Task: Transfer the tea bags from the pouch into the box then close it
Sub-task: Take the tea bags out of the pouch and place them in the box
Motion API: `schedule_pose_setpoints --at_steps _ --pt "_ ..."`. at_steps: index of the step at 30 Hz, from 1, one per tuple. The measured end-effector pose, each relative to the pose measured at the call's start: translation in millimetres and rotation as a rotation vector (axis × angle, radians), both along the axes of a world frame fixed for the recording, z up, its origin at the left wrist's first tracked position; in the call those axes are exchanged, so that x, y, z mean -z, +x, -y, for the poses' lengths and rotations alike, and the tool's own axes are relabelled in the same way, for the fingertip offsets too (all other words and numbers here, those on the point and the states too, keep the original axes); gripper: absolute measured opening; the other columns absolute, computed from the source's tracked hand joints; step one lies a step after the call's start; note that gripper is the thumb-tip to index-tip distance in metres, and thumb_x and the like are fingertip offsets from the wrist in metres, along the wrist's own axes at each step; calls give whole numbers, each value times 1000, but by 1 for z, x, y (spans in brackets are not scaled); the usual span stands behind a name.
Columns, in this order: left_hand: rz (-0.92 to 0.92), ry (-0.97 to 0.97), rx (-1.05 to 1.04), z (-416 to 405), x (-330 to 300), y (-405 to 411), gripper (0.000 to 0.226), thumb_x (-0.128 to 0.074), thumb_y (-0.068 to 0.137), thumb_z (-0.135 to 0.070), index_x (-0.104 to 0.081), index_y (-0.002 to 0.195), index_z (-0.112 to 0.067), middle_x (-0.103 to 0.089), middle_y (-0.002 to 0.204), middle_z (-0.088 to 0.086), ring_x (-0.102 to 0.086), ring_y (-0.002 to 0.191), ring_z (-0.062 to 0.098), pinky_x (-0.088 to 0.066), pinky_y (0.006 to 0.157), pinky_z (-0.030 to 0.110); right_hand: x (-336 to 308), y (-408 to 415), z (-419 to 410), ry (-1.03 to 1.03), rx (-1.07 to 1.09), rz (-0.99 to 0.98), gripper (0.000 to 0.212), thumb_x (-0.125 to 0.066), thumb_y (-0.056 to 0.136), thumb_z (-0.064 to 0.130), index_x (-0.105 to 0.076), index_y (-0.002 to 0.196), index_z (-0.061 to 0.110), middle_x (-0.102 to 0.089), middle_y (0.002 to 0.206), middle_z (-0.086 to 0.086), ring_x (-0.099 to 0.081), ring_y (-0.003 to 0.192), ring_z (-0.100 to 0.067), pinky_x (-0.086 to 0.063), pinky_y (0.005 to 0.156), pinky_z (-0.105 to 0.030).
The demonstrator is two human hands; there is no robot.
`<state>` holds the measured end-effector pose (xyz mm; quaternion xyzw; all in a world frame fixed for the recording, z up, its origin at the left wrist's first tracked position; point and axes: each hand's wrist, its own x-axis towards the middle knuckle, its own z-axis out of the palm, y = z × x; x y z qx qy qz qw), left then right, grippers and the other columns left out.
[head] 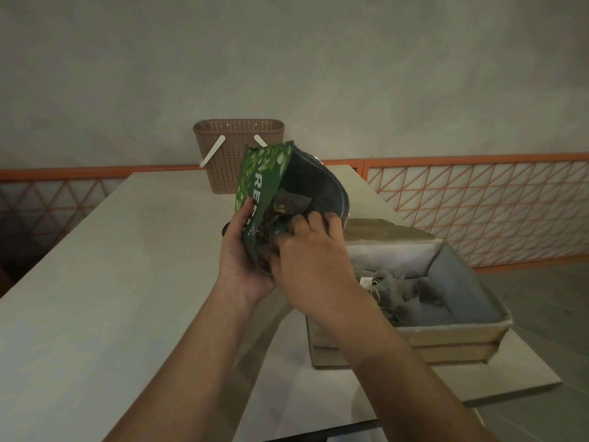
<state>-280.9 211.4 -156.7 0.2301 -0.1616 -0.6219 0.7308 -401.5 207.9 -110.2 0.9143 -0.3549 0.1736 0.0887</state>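
The left hand grips the green tea pouch above the tabletop; the right hand reaches into its mouth, fingers seemingly pinching tea bags. Strings may snag, spilling bags short of the open box, where several already lie.

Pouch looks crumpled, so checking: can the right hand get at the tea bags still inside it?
Probably yes. The left hand holds the pouch with its mouth spread open, and the right hand has its fingers curled in at the opening among the tea bags. Nothing visibly blocks it.
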Motion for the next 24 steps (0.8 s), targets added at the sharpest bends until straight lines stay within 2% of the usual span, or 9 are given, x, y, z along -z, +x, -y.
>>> schedule_pose_setpoints --at_steps 4,8,11,13,16,18,20,22,24 --pt "-35 -7 -12 -1 0 2 63 -52 97 -54 -60 143 -12 -54 151 14 -47 144 31 -29 124 43 0 -2 1 76 -33 36 35 -43 96 38 -63 118 21 -60 123 -3 -39 124 -25 -6 117 -41" --pt "-46 -5 -44 -1 -1 0 62 -59 91 -50 -62 140 -12 -55 151 12 -46 144 30 -31 123 43 0 -4 1 141 -62 134 25 -54 91 34 -60 112 24 -67 108 -2 -48 118 -21 1 112 -35" --pt "-46 -6 -39 -1 -1 -2 58 -59 93 -50 -65 136 -12 -56 149 12 -47 144 30 -33 122 43 0 -7 3 150 -66 163 36 -55 88 29 -55 123 24 -66 113 -1 -49 117 -21 0 110 -33" --pt "-31 0 -23 -1 -2 -4 59 -59 91 -49 -66 135 -11 -59 147 14 -50 142 31 -35 120 43 1 -10 4 125 -57 117 37 -53 89 29 -59 125 23 -63 119 -2 -47 118 -22 -4 109 -35" --pt "-30 18 -3 -1 -3 -6 61 -58 92 -50 -62 141 -13 -58 147 13 -50 141 30 -33 121 42 0 -14 4 5 -43 72 25 -52 92 30 -69 108 21 -63 112 -4 -49 111 -24 -21 102 -39" --pt "-33 35 8 0 -3 -6 58 -54 96 -53 -65 138 -15 -62 143 11 -58 132 28 -44 112 41 0 -16 5 -84 -54 181 17 -60 89 29 -73 95 19 -67 101 -5 -56 100 -25 -35 91 -40" --pt "-40 38 17 0 -2 -5 55 -52 97 -55 -70 130 -15 -68 132 11 -68 114 29 -57 92 39 -3 -20 7 -62 -95 407 13 -66 88 28 -75 88 18 -67 92 -3 -60 90 -24 -45 79 -37" --pt "-35 41 12 -1 -4 -6 53 -49 98 -56 -73 121 -14 -72 120 13 -73 100 31 -58 82 39 -9 -25 10 110 -156 621 11 -65 90 27 -73 90 19 -64 92 2 -60 85 -15 -50 71 -30" --pt "-42 48 5 -1 -6 -6 53 -48 98 -56 -75 113 -13 -73 115 14 -74 94 31 -54 83 41 -19 -33 12 258 -197 811 9 -65 92 26 -72 92 20 -62 92 7 -57 80 0 -46 67 -15"
